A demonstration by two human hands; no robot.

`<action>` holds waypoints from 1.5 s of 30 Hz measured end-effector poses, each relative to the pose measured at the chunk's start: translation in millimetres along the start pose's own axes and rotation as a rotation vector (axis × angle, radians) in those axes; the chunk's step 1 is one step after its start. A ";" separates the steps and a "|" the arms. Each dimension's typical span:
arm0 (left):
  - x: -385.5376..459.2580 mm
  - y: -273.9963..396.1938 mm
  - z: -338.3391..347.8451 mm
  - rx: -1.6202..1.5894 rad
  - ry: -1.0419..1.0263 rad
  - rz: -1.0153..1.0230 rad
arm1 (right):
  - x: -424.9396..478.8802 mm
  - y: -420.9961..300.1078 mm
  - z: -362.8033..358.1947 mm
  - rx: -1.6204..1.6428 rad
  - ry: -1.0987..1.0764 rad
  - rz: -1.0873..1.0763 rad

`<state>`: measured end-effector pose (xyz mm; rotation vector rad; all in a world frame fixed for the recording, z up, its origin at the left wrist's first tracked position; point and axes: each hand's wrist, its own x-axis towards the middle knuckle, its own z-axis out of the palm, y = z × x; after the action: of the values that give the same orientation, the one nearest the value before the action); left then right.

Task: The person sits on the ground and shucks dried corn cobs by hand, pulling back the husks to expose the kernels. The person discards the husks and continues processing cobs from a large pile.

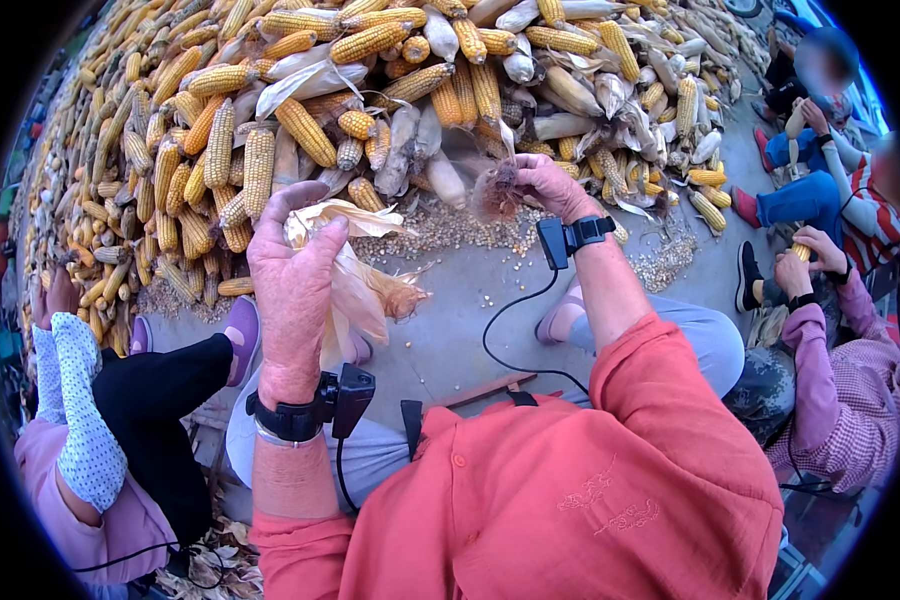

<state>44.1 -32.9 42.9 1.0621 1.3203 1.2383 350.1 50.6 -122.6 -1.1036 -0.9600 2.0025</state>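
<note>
My left hand [292,259] grips a bundle of pale dry corn husk [356,274], its leaves hanging to the right with a tuft of brown silk at the tip. Whether an ear of corn sits inside the husk is hidden by my fingers. My right hand [553,184] pinches a dark, tangled clump of corn silk [501,193] at the front of the pile. The two hands are apart. Before me rises a large heap of corn ears [390,45], many bare and yellow, others still in husk.
Loose kernels [457,232] litter the concrete floor [450,322] along the heap. A black cable [487,330] loops from my right wrist. Seated close by are a person in patterned sleeves [82,420] on the left and others on the right, one holding a corn ear [801,250].
</note>
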 end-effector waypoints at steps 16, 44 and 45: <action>-12.4 -35.6 69.3 0.350 -0.293 0.274 | -67.8 -76.9 141.3 -0.663 -0.062 -0.164; 17.4 22.7 40.6 -0.574 -0.306 -0.138 | -59.8 -90.7 133.6 -1.154 -0.070 -0.546; 17.8 24.5 38.0 -0.601 -0.303 -0.129 | -56.9 -85.4 140.7 -0.977 -0.051 -0.533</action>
<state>78.9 -8.5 66.4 0.6828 0.7029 1.2104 267.0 9.1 24.7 -1.0724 -2.1054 1.0986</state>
